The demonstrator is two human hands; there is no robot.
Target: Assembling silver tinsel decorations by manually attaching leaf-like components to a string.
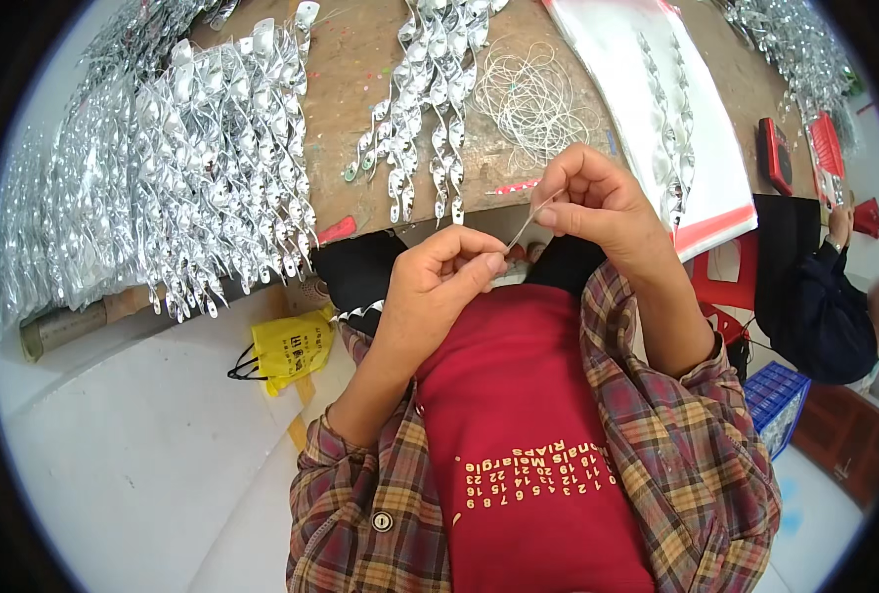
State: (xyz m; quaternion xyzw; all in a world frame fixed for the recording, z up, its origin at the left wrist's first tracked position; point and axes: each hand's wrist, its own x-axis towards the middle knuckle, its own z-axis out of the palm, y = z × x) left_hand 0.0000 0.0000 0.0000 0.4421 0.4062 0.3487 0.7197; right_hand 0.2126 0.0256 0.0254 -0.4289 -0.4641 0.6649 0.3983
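My left hand (446,275) and my right hand (598,206) are raised over my lap at the table's front edge. Between their fingertips runs a short length of thin pale string (526,229). Each hand pinches it between thumb and fingers. A loose tangle of the same kind of pale string (533,99) lies on the table beyond my hands. Left of that tangle lie silver twisted foil strips (439,89), their lower ends near the table edge.
More silver twisted strips (222,148) hang over the edge at left. On the right lie clear plastic bags (617,59) with red edging and a red-and-black device (775,156). A yellow bag (293,348) sits below the table. Another person (835,306) is at far right, above a blue crate (776,400).
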